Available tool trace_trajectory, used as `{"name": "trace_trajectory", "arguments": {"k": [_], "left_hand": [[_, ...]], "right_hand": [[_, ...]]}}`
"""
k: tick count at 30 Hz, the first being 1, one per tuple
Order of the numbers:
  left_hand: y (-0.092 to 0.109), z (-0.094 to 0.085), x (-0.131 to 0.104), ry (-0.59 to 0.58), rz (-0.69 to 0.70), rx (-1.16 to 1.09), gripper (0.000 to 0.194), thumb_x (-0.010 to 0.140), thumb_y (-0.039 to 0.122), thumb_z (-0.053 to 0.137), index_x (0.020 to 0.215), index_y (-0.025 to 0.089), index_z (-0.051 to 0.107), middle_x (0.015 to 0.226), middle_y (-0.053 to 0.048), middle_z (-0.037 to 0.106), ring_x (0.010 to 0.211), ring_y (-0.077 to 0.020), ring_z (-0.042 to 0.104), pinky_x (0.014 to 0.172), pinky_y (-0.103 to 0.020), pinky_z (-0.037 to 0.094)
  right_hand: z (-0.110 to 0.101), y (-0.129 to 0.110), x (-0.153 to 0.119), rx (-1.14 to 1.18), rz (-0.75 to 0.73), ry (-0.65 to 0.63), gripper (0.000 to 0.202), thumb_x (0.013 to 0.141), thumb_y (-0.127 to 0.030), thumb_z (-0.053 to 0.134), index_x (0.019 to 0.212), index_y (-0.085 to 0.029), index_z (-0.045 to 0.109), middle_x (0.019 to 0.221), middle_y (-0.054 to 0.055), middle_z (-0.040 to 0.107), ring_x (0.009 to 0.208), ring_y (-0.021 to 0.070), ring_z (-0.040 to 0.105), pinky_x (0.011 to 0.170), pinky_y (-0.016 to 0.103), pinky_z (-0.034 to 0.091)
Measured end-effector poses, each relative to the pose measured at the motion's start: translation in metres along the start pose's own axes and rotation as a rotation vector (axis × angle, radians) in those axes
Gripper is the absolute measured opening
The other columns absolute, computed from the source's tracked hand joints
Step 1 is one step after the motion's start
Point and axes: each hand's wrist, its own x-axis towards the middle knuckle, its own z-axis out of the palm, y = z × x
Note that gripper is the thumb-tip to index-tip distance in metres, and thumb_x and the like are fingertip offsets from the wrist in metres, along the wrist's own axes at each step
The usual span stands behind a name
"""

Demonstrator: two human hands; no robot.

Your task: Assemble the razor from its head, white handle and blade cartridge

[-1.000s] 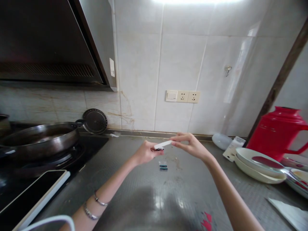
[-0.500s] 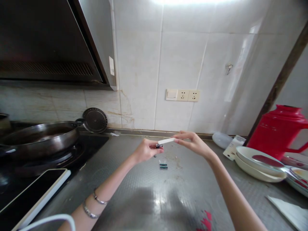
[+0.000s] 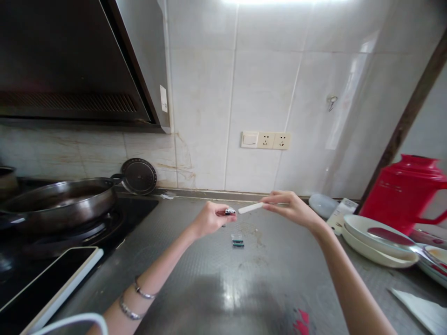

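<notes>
Okay, below the socket panel [image 3: 265,140]: slim white bar [image 3: 250,208] pointing sideways, one end pinched in right hand's [image 3: 295,210] nearly closed grip, free end near black-and-silver piece [image 3: 230,211] pinched in left hand [image 3: 208,219].

a white bar [image 3: 250,208] tilts near a black-and-silver piece [image 3: 230,211].

A white light strip [image 3: 286,1] runs along the top edge, blown out, and brightens the wall [image 3: 199,93] beneath it. Pale streaks of glare stand on the tiles at the right, and a bright reflection sits low on the surface [image 3: 195,288] between soft, dark shadows. The hood [image 3: 63,56] is deep in gloom. Fine detail is soft and slightly smeared, and shapes near the sides look stretched and leaning.
</notes>
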Motion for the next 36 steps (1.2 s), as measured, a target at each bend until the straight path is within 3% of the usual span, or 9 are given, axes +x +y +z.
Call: {"name": "trace_trajectory", "arguments": {"k": [7, 14, 19, 26, 31, 36], "left_hand": [[-0.004, 0.002, 0.0, -0.027, -0.001, 0.057, 0.018, 0.07, 0.028, 0.063, 0.072, 0.011, 0.067, 0.059, 0.0, 0.059, 0.055, -0.0083, 0.049, 0.053, -0.018, 0.039], [-0.006, 0.002, 0.002, 0.002, -0.021, -0.016, 0.019, 0.069, 0.027, 0.063, 0.074, 0.01, 0.067, 0.066, -0.002, 0.063, 0.061, -0.0101, 0.053, 0.058, -0.019, 0.042], [-0.006, 0.006, 0.001, -0.028, -0.024, -0.018, 0.017, 0.069, 0.027, 0.063, 0.072, 0.01, 0.067, 0.059, 0.0, 0.059, 0.054, -0.008, 0.049, 0.053, -0.018, 0.038], [-0.003, 0.002, 0.001, 0.003, -0.051, -0.075, 0.017, 0.068, 0.026, 0.064, 0.074, 0.01, 0.066, 0.066, -0.003, 0.063, 0.06, -0.01, 0.054, 0.058, -0.02, 0.042], [-0.005, 0.006, 0.001, -0.022, -0.049, -0.027, 0.016, 0.068, 0.025, 0.063, 0.071, 0.009, 0.066, 0.059, 0.0, 0.059, 0.054, -0.0081, 0.05, 0.053, -0.018, 0.038], [-0.006, 0.003, 0.002, 0.017, -0.044, -0.087, 0.018, 0.068, 0.027, 0.064, 0.073, 0.01, 0.066, 0.067, -0.003, 0.064, 0.062, -0.0107, 0.055, 0.06, -0.02, 0.043]], "right_hand": [[0.011, -0.008, 0.004, -0.002, -0.072, -0.033, 0.036, 0.08, -0.048, 0.05, 0.094, -0.021, 0.07, 0.081, 0.005, 0.065, 0.074, 0.0169, 0.059, 0.073, 0.027, 0.043], [-0.006, 0.003, -0.002, -0.021, -0.006, 0.018, 0.04, 0.079, -0.05, 0.05, 0.092, -0.019, 0.071, 0.083, 0.007, 0.065, 0.077, 0.0198, 0.06, 0.07, 0.028, 0.044], [0.005, -0.008, 0.002, -0.001, -0.074, -0.009, 0.036, 0.079, -0.049, 0.052, 0.092, -0.022, 0.071, 0.08, 0.005, 0.065, 0.074, 0.0176, 0.059, 0.073, 0.028, 0.043], [-0.007, 0.006, -0.003, 0.001, 0.026, -0.003, 0.041, 0.077, -0.052, 0.052, 0.088, -0.019, 0.072, 0.086, 0.007, 0.066, 0.079, 0.0212, 0.06, 0.072, 0.029, 0.043], [0.004, -0.003, 0.002, 0.026, -0.048, -0.041, 0.038, 0.079, -0.05, 0.052, 0.092, -0.02, 0.071, 0.084, 0.005, 0.065, 0.077, 0.018, 0.06, 0.074, 0.027, 0.042], [-0.003, 0.009, -0.002, 0.04, 0.026, -0.046, 0.041, 0.077, -0.051, 0.053, 0.091, -0.018, 0.072, 0.087, 0.007, 0.066, 0.078, 0.0197, 0.059, 0.073, 0.027, 0.043]]}}
